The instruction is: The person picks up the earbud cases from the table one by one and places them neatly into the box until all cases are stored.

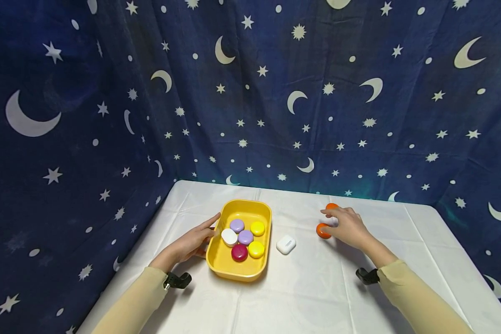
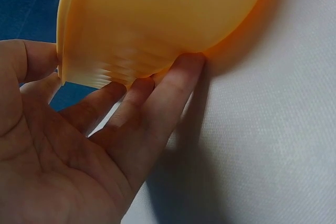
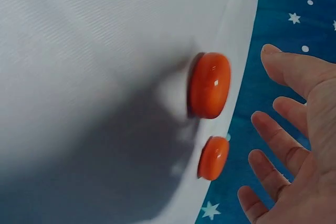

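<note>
A yellow tray point(image 1: 250, 203) on the white table holds several round cases: purple point(image 1: 236, 225), yellow, white and red. My left hand point(image 1: 195, 240) lies open against the tray's left side. In the left wrist view its straight fingers point(image 2: 173, 85) touch the tray's outer wall point(image 2: 157, 19). My right hand point(image 1: 347, 226) hovers open over two orange round cases, the near one point(image 1: 322, 231) and the far one point(image 1: 331, 206). In the right wrist view the hand point(image 3: 299, 145) has spread fingers and is clear of both cases point(image 3: 210, 85) point(image 3: 213, 157).
A white rounded case point(image 1: 285, 244) lies between the tray and the orange cases. A white cloth point(image 1: 300, 292) covers the table. Blue star-and-moon fabric point(image 1: 250, 93) hangs behind and on both sides, close to the table's edges.
</note>
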### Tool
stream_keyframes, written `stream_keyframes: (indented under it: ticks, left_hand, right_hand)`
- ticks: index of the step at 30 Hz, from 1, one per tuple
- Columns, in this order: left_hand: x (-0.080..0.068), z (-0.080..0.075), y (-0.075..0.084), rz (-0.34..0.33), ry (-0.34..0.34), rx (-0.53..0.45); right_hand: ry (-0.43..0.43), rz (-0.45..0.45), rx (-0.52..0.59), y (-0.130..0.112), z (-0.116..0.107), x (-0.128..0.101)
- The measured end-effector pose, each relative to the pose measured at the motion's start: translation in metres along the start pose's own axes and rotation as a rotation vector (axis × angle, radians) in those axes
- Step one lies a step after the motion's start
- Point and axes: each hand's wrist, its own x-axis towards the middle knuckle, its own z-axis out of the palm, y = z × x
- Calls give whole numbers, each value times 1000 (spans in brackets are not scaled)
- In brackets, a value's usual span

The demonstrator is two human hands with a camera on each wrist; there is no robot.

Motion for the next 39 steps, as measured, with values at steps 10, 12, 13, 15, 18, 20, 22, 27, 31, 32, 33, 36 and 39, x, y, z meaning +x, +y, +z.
stream_keyframes:
  ticks: [10,12,13,15,18,20,22,27,31,32,33,36,39]
  left_hand:
    - [-1,1,1,-7,14,4]
    - [-1,1,1,-7,15,3]
    - [-1,1,1,-7,17,3]
    - [-1,1,2,-7,19,4]
    - [-1,2,2,-7,21,6]
    - [-1,2,2,-7,20,9]
    - [-1,2,2,-8,22,10]
    - [-1,2,1,-2,18,7]
    - [-2,2,0,14,-8,-11]
    - [-2,2,0,17,-13,-15]
    - [-2,2,0,18,-18,-20]
    - [-2,2,-1,18,-16,-19]
    - [-2,1,-1,15,-15,-19]
  right_hand:
    - [7,17,3,11,7,-5]
    - [0,17,9,12,7,-6]
    - [-4,21,12,13,8,-6]
    - [-14,30,16,15,10,-7]
    - [-29,51,16,18,12,-9]
    - [-34,58,6,19,14,-9]
    - [-35,63,-1,21,16,-10]
    - [-33,61,-11,22,20,-11]
    - [-37,60,-16,22,22,-11]
    - [-38,63,-16,22,23,-11]
    - [-39,65,-17,22,23,-11]
    - [-44,69,-13,21,24,-11]
    - [-38,69,-14,21,25,-11]
